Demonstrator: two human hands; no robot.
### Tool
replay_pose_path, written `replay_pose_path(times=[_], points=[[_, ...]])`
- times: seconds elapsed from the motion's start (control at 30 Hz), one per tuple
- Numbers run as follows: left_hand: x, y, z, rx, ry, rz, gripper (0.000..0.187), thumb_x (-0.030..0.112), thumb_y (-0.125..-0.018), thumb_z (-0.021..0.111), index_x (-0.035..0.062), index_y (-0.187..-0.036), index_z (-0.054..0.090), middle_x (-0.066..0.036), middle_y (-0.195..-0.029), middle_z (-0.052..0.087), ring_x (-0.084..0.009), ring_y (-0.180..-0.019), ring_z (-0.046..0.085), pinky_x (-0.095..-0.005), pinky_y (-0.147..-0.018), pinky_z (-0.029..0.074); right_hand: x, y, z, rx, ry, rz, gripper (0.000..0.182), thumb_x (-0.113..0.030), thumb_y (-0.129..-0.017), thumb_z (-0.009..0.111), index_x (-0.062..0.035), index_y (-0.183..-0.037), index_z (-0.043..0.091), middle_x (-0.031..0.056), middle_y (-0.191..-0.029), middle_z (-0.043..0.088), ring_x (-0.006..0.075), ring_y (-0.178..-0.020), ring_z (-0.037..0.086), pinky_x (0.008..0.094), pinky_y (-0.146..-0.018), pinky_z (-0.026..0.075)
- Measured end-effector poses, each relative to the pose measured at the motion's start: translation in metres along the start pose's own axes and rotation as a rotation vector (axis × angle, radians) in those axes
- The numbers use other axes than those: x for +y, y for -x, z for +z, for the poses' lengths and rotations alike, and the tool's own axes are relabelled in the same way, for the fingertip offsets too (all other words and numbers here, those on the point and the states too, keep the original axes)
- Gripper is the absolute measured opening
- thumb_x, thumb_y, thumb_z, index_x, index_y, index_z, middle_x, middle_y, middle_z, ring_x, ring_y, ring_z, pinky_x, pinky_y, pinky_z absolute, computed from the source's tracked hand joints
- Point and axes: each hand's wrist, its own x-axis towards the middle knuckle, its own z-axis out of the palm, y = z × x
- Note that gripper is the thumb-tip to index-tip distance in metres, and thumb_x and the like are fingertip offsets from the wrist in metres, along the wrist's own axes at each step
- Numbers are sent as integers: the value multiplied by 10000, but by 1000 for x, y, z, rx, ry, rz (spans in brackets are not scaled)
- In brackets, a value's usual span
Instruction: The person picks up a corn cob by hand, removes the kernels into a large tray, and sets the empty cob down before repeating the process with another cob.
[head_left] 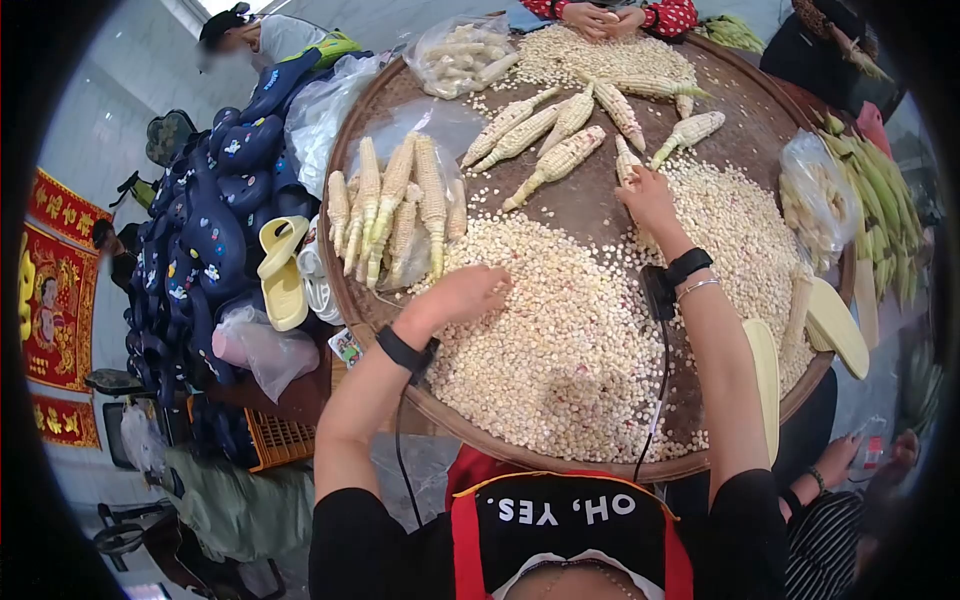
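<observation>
My right hand is closed on the near end of a corn cob that points away from me. My left hand rests at the upper left edge of a large heap of loose kernels, fingers loosely apart and nothing visible in them. Several unshelled corn cobs lie fanned out just beyond my hands. Left of them, stripped cobs are bunched on a clear plastic bag. A second kernel heap spreads to the right of my right hand.
The round brown table has a raised rim. Across it, a person's hands work beside another kernel heap. Bagged cobs sit at the far left; another bag and green husked corn stand right. A black cable crosses the near kernels.
</observation>
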Motion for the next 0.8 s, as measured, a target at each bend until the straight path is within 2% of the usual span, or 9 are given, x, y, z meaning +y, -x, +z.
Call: replay_pose_path(times=[0.07,0.3,0.37,0.43,0.57,0.63,0.7,0.73,0.8], points=[[1,-7,-18,-47,-4,-44,347,221,-855,582,53,-1157,555,-179,-1128,568,-319,-1048,544,-370,-906,437,16,-1,6,6,-117,-114,616,-377,-734,643,-107,-1268,497,236,-1231,453,373,-1110,482,415,-946,400],[-42,-48,-46,311,288,-151,304,156,-869,551,25,-1143,560,-81,-1012,617,-204,-937,582,-335,-817,473,-7,43,-25,-158,-407,-98,573,-302,-750,656,6,-1216,529,261,-1119,552,326,-1022,556,377,-893,431],[-57,-63,-47,416,380,-168,298,142,-868,550,26,-1143,563,-50,-971,616,-174,-902,578,-330,-795,475,-9,59,-27,-173,-369,-130,565,-283,-774,651,36,-1219,512,226,-1125,572,267,-1039,556,350,-875,439],[-63,-80,-55,595,804,-304,332,133,-804,592,-6,-1105,589,-68,-897,634,-137,-744,574,-275,-647,475,-34,93,-51,-422,-500,-128,524,-278,-824,623,31,-1229,502,176,-1164,569,239,-1059,545,335,-896,433],[-88,-131,-57,638,842,-378,344,113,-848,529,-4,-1170,556,-41,-913,594,-105,-750,528,-249,-627,470,-41,132,-82,-645,-612,-220,460,-284,-892,575,-24,-1261,485,110,-1181,558,193,-1047,535,307,-913,420],[-113,-164,-49,681,676,-351,394,121,-836,512,-16,-1205,530,-96,-975,619,-193,-831,582,-320,-702,488,-36,140,-98,-683,-658,-160,458,-268,-893,580,-26,-1267,477,96,-1173,557,176,-1044,532,294,-905,422],[-110,-185,-47,799,323,-405,448,115,-796,476,-21,-1222,505,-230,-1174,569,-334,-1089,548,-382,-920,421,-29,146,-106,-716,-711,-89,456,-252,-893,584,-27,-1273,469,83,-1165,557,159,-1041,530,281,-896,424],[-114,-193,-52,707,232,-426,489,119,-801,453,-2,-1275,459,-250,-1228,522,-377,-1156,483,-421,-972,378,-25,147,-109,-712,-755,-8,442,-233,-896,581,-28,-1272,470,77,-1157,557,146,-1035,531,273,-891,426],[-121,-206,-59,667,194,-500,510,141,-798,473,3,-1288,441,-249,-1248,505,-386,-1169,467,-429,-979,370,-20,148,-110,-682,-835,96,406,-202,-904,574,-30,-1260,483,58,-1120,562,119,-1006,535,256,-876,430]])
